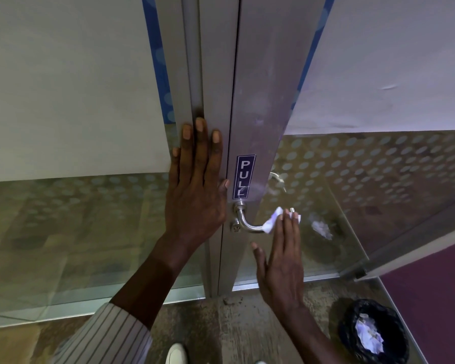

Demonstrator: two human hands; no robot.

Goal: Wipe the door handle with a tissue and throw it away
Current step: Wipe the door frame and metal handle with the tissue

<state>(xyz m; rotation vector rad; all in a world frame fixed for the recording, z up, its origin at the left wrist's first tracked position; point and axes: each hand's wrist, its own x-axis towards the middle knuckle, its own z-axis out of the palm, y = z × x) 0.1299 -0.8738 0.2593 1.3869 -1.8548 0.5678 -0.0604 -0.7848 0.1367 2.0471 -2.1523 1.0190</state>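
A curved steel door handle (pixel 243 222) juts from the aluminium door frame (pixel 258 106), just below a blue PULL sticker (pixel 243 176). My right hand (pixel 281 256) lies flat with its fingers stretched out, pressing a white tissue (pixel 273 219) against the outer end of the handle. The tissue shows at my fingertips; the part under my fingers is hidden. My left hand (pixel 197 185) rests flat and open on the frame, left of the sticker and above the handle's mount.
A small bin with a black liner (pixel 373 331) stands on the floor at the lower right, with crumpled white tissue inside. The glass panel (pixel 365 185) right of the frame reflects it. A white shoe tip (pixel 177 353) shows at the bottom.
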